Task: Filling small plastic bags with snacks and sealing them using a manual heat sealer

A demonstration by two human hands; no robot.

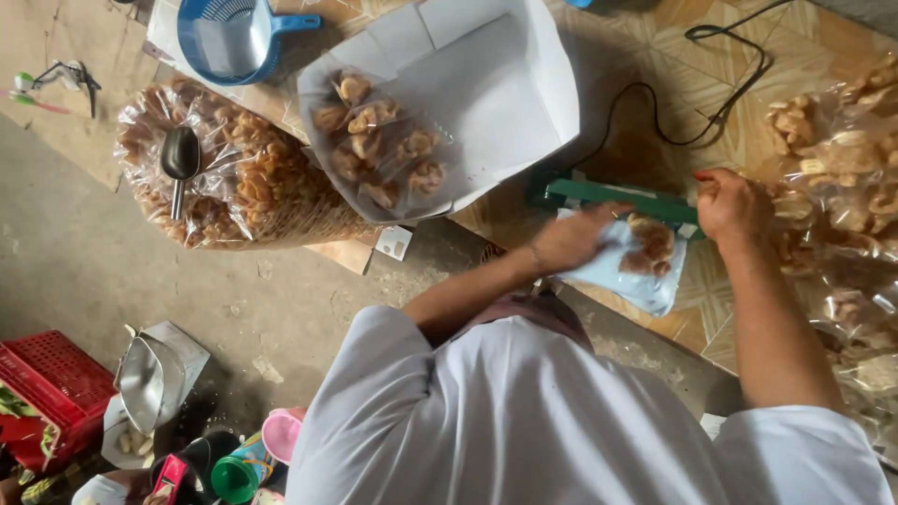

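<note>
A single head-worn camera looks steeply down over the person's white-shirted shoulders, close to the patterned wooden desk [711,56] and grey concrete floor [84,271].

The person wears a plain white short-sleeved shirt [524,421], loosely creased, its sleeves ending above the elbows at 9 and 3 o'clock. Both forearms are bare. A thin bracelet [535,260] circles the left wrist. Both hands are ungloved.

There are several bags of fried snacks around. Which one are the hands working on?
The small clear snack bag lying across the green sealer bar, between the left hand and right hand. The others lie apart: a big scoop-topped sack and bags on white paper.
</note>
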